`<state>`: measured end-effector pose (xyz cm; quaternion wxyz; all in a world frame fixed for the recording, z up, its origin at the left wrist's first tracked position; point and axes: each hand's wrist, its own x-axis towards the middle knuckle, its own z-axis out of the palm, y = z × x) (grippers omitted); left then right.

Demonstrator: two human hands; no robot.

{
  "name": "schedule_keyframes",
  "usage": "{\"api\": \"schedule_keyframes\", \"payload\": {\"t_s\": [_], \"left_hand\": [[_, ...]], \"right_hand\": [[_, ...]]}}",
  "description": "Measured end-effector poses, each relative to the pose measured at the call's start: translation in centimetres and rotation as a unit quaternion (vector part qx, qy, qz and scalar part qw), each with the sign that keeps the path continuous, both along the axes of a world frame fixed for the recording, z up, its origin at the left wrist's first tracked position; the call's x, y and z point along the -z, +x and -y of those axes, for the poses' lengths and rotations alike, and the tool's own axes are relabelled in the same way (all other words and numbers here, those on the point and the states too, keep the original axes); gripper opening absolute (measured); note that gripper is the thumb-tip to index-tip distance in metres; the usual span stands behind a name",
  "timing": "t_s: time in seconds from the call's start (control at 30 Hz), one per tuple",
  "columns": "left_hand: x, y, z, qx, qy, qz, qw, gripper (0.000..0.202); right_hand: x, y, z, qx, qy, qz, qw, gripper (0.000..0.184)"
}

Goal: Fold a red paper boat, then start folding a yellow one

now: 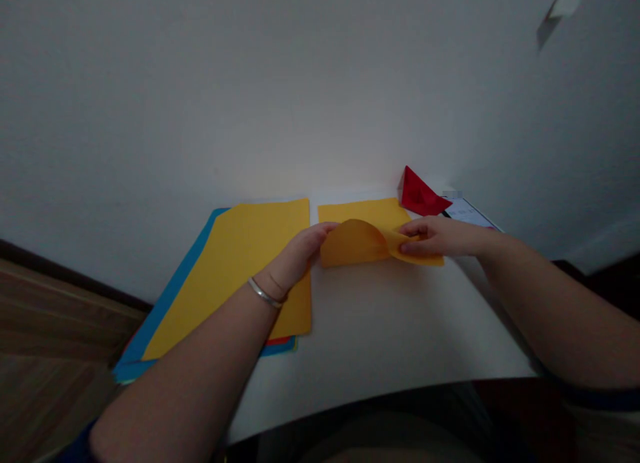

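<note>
A sheet of yellow paper (363,213) lies on the white table between my hands, with its near part lifted and curled up into a curved flap. My left hand (306,247) holds the flap's left edge, some of its fingers hidden behind the paper. On the other side, my right hand (436,237) pinches the sheet near its right end between thumb and fingers, where the paper bends. Just behind my right hand stands a red folded paper boat (420,195).
A stack of coloured paper (250,249), yellow on top with blue and red edges showing, lies at the left under my left forearm. A phone-like flat object with a lit screen (469,212) lies behind my right wrist. The white table (390,336) meets a wall at the back.
</note>
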<state>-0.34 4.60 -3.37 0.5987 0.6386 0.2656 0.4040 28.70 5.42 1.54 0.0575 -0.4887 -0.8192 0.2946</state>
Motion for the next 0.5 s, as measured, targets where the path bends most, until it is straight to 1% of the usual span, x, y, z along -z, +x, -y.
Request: {"api": "schedule_keyframes", "payload": {"t_s": [0.03,0.07,0.1,0.13,0.17,0.23,0.3,0.33,0.4,0.43,0.5], "left_hand": [[0.0,-0.1,0.0,0.016,0.009,-0.003,1.000,0.067],[-0.1,-0.2,0.1,0.007,0.028,0.008,1.000,0.076],[-0.3,-0.2,0.2,0.007,0.048,0.003,0.999,0.082],[-0.4,-0.2,0.3,-0.014,0.064,-0.018,0.998,0.082],[-0.6,-0.2,0.5,-0.052,0.072,-0.063,0.994,0.074],[-1.0,-0.1,0.7,-0.117,0.083,-0.157,0.977,0.058],[-1.2,0.0,0.9,-0.155,0.092,-0.217,0.959,0.047],[-1.3,0.0,0.9,-0.163,0.098,-0.227,0.955,0.044],[-1.5,0.1,0.8,-0.170,0.111,-0.221,0.954,0.040],[-1.5,0.1,0.7,-0.173,0.117,-0.213,0.955,0.039],[-1.5,0.1,0.5,-0.178,0.129,-0.192,0.956,0.038]], "right_hand": [[0.1,0.0,-0.1,-0.014,-0.020,-0.004,1.000,0.047],[0.2,0.1,-0.2,-0.022,-0.033,-0.008,0.999,0.048],[0.3,0.1,-0.4,-0.023,-0.040,-0.012,0.999,0.050],[0.3,0.1,-0.5,-0.015,-0.038,-0.015,0.999,0.052],[0.4,0.2,-0.6,-0.008,-0.034,-0.016,0.999,0.053],[0.5,0.2,-0.7,0.003,-0.026,-0.019,0.999,0.056],[0.6,0.2,-0.7,0.025,-0.019,-0.031,0.999,0.057],[0.6,0.2,-0.7,0.049,-0.019,-0.044,0.998,0.057],[0.8,0.1,-0.7,0.128,-0.021,-0.085,0.988,0.060],[0.8,0.0,-0.7,0.165,-0.028,-0.110,0.980,0.064],[0.9,-0.1,-0.8,0.204,-0.047,-0.154,0.966,0.077]]}}
